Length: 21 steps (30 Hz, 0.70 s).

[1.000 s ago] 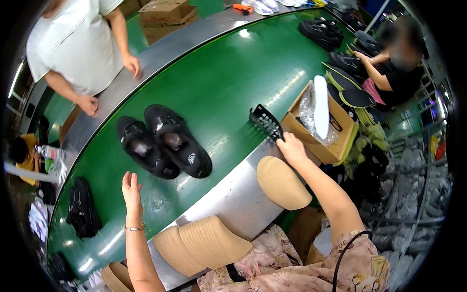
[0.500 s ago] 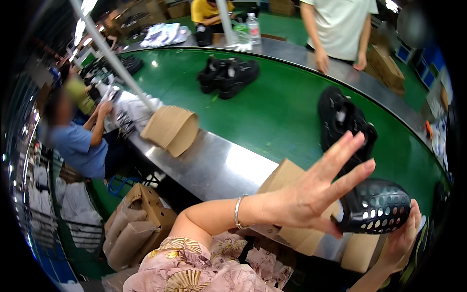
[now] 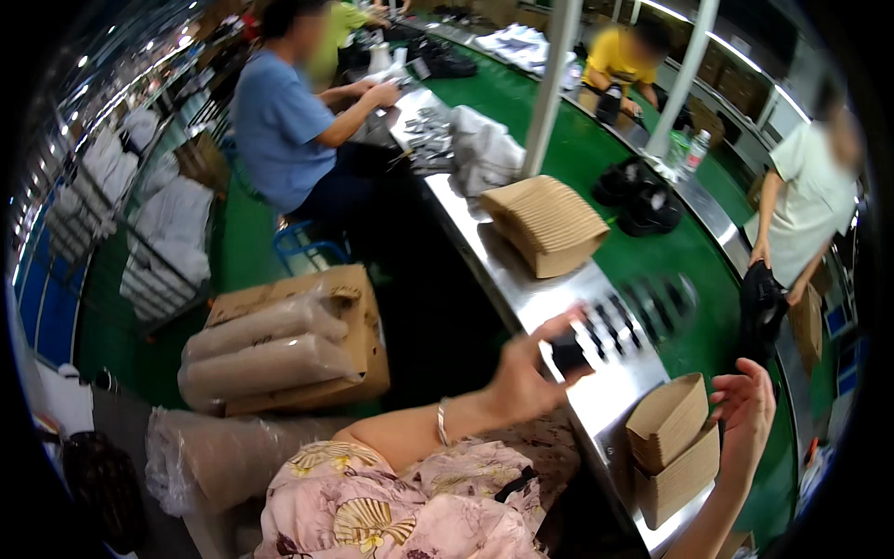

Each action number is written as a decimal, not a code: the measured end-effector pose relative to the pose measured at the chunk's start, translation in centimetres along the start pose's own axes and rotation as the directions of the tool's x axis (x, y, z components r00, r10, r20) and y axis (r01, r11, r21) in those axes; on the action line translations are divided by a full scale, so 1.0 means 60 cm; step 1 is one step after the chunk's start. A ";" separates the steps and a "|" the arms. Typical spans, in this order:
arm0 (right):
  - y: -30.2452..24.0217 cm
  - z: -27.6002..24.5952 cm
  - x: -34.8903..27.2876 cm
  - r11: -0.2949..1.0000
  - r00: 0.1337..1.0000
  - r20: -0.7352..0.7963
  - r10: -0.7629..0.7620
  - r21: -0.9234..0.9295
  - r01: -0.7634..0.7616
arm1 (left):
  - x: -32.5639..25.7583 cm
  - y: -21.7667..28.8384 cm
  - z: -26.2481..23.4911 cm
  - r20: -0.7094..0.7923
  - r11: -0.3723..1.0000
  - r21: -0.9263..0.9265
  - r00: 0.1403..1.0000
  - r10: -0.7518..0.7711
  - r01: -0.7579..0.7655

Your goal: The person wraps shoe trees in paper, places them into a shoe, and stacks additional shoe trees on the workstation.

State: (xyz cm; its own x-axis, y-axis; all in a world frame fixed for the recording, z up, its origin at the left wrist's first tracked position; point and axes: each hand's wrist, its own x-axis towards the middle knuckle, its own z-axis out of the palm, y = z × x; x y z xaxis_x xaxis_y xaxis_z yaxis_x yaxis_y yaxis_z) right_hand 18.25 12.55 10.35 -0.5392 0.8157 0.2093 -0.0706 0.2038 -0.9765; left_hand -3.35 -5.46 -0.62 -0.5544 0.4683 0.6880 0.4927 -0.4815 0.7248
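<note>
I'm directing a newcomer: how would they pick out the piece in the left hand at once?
Find the metal ledge beside the green table, then the left hand with a bracelet on its wrist. It holds the piece: black, blurred, full of gaps, unlike the tan stacks nearby.

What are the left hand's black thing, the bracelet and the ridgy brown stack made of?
Black thing: maybe plastic, judging by its slatted look; finish blurred. Bracelet: probably metal, silvery and shiny. Ridgy brown stack: likely card, dull, with thin layered edges.
</note>
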 end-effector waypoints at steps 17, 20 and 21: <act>0.120 -0.130 -0.045 0.940 0.881 -0.421 0.217 -0.154 -0.305 | 0.257 -0.430 -0.418 -0.842 0.444 0.470 0.539 -0.034 0.762; 0.128 -0.183 -0.110 0.888 0.785 -0.573 0.235 -0.202 -0.413 | 0.310 -0.490 -0.438 -0.831 0.437 0.468 0.550 -0.076 0.768; 0.134 -0.200 -0.128 0.890 0.755 -0.609 0.244 -0.168 -0.423 | 0.330 -0.527 -0.466 -0.790 0.402 0.577 0.611 0.053 0.711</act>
State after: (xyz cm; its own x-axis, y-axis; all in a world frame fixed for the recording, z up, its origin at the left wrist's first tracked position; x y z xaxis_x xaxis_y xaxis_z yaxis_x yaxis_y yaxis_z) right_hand 31.92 14.41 1.52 0.0866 0.9950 -0.0488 0.3061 -0.0732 -0.9492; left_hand -48.67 -1.68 -10.95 -0.8425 -0.3244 0.4300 0.1910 0.5665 0.8016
